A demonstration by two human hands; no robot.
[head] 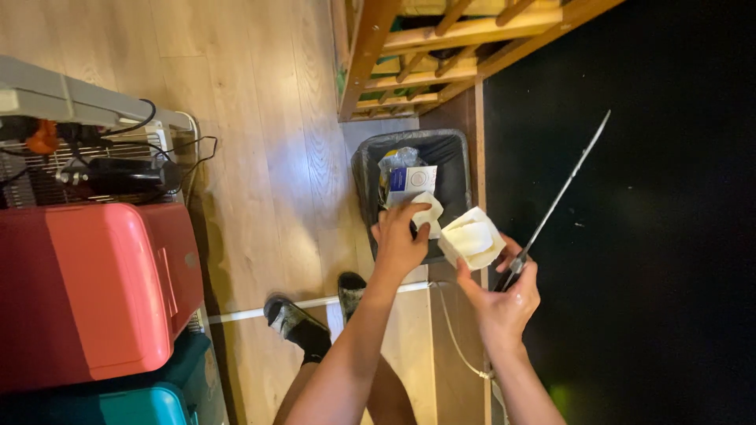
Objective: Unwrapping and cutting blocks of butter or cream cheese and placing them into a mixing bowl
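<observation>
Right hand (504,295) closed around knife (555,205) and white wrapper (471,238)

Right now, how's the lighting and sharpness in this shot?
Head view: warm light on the floor; right side nearly black, so the knife stands out pale; the hands, left and right, look sharp; the bin is dim inside.

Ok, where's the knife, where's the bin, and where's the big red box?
knife (563,185), head view, middle of the long blade.
bin (455,169), head view, right inner wall of the dark liner.
red box (87,291), head view, middle of its flat lid.
</observation>
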